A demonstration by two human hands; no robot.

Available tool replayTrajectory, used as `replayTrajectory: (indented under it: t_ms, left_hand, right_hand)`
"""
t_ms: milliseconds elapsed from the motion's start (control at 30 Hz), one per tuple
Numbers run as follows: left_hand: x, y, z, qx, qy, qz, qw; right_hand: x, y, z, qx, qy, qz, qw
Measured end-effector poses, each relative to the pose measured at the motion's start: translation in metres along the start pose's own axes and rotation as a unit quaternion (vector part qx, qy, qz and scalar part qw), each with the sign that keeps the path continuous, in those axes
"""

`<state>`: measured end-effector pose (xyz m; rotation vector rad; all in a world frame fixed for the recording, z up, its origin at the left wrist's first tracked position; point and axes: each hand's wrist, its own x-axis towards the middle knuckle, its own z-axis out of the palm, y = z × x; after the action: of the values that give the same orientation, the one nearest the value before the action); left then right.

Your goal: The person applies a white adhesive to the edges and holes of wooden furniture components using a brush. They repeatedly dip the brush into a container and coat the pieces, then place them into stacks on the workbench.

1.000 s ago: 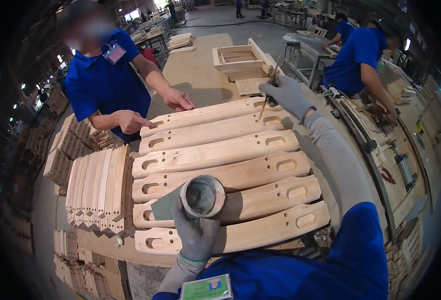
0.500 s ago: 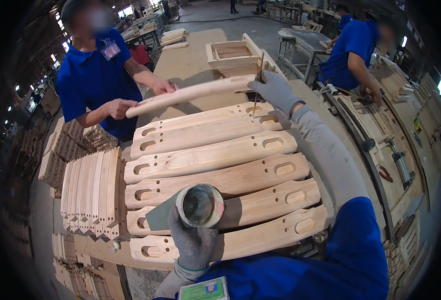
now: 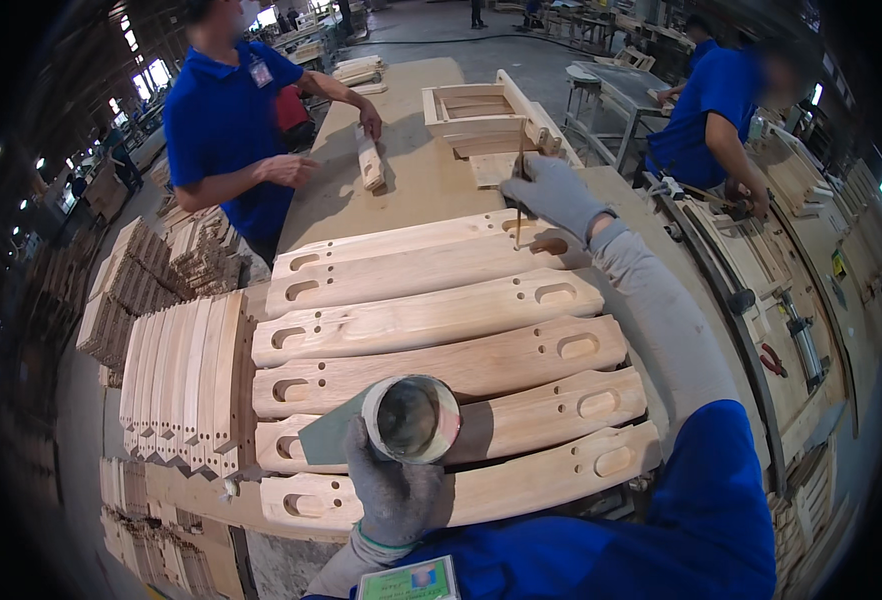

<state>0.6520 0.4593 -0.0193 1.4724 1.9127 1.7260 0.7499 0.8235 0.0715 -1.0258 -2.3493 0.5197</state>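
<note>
My left hand [image 3: 391,490], in a grey glove, grips a round cup [image 3: 411,420] with a stained rim and a dark, wet-looking inside. A flat grey-green piece [image 3: 329,432] juts out to the left of the cup; I cannot tell whether it is joined to it. My gloved right hand [image 3: 556,198] pinches a thin stick [image 3: 518,232], held upright. Its lower tip is at the small holes near the right end of a far wooden slat [image 3: 411,262]. Several similar curved slats, such as the near slat [image 3: 521,480], lie side by side, with oval slots and round holes at their ends.
A co-worker [image 3: 226,130] across the table holds a wooden piece [image 3: 370,162] on the board top. A box-like wooden frame [image 3: 476,108] stands beyond my right hand. Slats are stacked at left [image 3: 181,380]. At right are red-handled pliers [image 3: 772,360] and another worker [image 3: 706,115].
The slat that the co-worker held over the far row has gone from there; the co-worker has moved back, one hand on a wooden piece. My hands and the cup have barely shifted.
</note>
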Motion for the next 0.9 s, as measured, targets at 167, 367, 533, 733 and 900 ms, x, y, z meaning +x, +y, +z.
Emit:
replayTrajectory:
  t_ms: [167, 367, 533, 733, 900]
  left_hand:
    - [-0.002, 0.005, 0.004, -0.062, 0.020, 0.004, 0.998]
    - [0.006, 0.014, 0.001, -0.071, -0.015, 0.035, 0.997]
    - [0.000, 0.006, 0.000, -0.113, 0.009, 0.010, 0.994]
    - [-0.005, -0.012, 0.005, -0.108, 0.006, 0.044, 0.993]
    - [-0.006, 0.013, 0.006, -0.303, 0.055, 0.035, 0.951]
  right_hand:
    - [-0.002, 0.007, 0.013, 0.044, -0.019, -0.004, 0.999]
    - [-0.006, 0.002, 0.008, 0.020, 0.039, -0.045, 0.998]
    - [-0.017, 0.005, 0.005, 0.147, 0.076, 0.008, 0.986]
    - [-0.060, -0.021, -0.019, 0.241, 0.118, 0.003, 0.963]
    - [-0.155, -0.122, -0.037, 0.404, 0.031, -0.050, 0.913]
